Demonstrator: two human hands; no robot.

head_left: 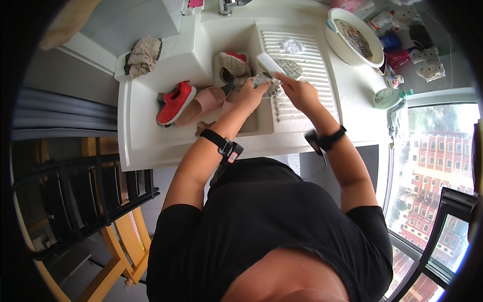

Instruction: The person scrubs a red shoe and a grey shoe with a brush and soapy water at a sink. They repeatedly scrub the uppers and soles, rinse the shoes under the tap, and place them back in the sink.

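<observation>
My left hand (253, 93) grips a wet, sudsy shoe (268, 83) over the edge between the basin and the ribbed washboard (309, 88). In my right hand (301, 93) is a white scrubbing brush (268, 63), held just above that shoe; its bristles are hidden. A second shoe (292, 68) lies sole up on the washboard behind the brush. Foam (291, 45) sits farther back on the ribs. Inside the basin (226, 36), a red shoe with a pale sole (234, 63) rests on its side. A red sneaker (176, 102) and a pink slipper (203, 105) lie to the left.
A white washbasin (332, 45) holding cloth stands at the back right. Nearer is a green pump bottle (388, 98) by the window. A beige cloth (144, 56) hangs over the left ledge. A chrome faucet (226, 6) rises at the back.
</observation>
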